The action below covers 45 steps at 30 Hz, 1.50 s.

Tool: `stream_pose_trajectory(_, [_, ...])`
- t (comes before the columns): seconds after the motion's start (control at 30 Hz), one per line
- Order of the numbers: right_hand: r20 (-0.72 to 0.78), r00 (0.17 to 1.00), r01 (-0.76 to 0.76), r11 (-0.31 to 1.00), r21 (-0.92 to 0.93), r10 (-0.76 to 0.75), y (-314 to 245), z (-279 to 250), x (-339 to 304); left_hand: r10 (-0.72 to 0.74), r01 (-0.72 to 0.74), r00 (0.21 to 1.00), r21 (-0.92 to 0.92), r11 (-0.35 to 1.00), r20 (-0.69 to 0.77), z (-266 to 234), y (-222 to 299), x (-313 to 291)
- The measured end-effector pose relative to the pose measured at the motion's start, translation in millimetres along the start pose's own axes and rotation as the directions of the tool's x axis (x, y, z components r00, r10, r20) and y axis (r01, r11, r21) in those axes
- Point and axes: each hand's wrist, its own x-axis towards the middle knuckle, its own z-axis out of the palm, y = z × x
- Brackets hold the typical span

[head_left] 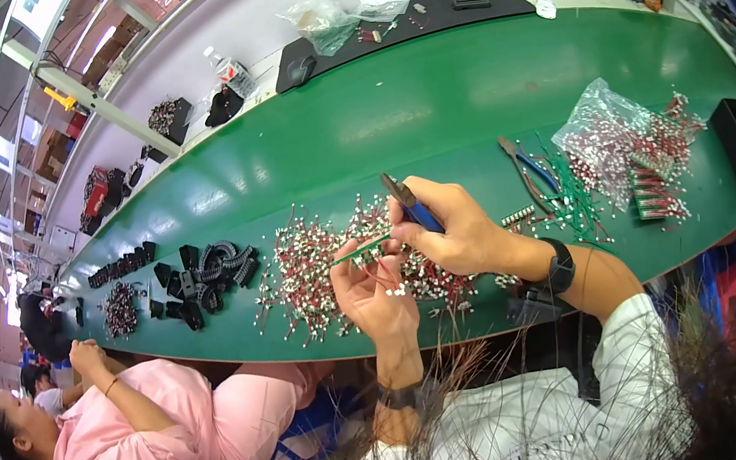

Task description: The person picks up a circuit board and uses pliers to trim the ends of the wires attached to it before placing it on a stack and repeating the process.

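Observation:
My left hand (378, 302) pinches a narrow green strip (360, 251) that looks like the edge of a circuit board. Red wires with white connectors (392, 285) hang below it at the fingers. In my right hand (463, 234) is a pair of pliers (411, 198) with dark jaws and blue handles, the jaws pointing up and away. My right fingertips also touch the strip's right end. Beneath both hands spreads a big heap of red wires with white connectors (303, 272). Part of that heap is hidden by my hands.
Second pliers (534, 174) lie to the right beside loose green strips (579, 205). Farther right are a clear plastic bag (603, 126) of wires and bundled boards (648, 191). Black parts (205, 276) lie left on the green table (318, 143). A person in pink (151, 430) sits left.

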Motion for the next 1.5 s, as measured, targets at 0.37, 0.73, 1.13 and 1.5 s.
stream_pose_trajectory(0.37, [0.154,0.952,0.302,0.897,-0.323,-0.265,1,1,-1,0.340,-0.310,0.940,0.340,0.888,-0.031,14,9,9])
stream_pose_trajectory(0.73, [0.088,0.955,0.296,0.914,-0.276,-0.282,1,-2,-1,0.414,-0.448,0.889,0.550,0.705,0.195,16,21,12])
stream_pose_trajectory(1.13, [0.271,0.951,-0.214,0.947,0.238,0.146,1,1,-3,0.220,-0.211,0.967,-0.081,0.974,0.131,3,11,25])
stream_pose_trajectory(1.5, [-0.076,0.964,0.156,0.772,-0.616,-0.256,-26,-107,3,-0.154,0.160,0.986,-0.078,0.984,0.068,-44,28,2])
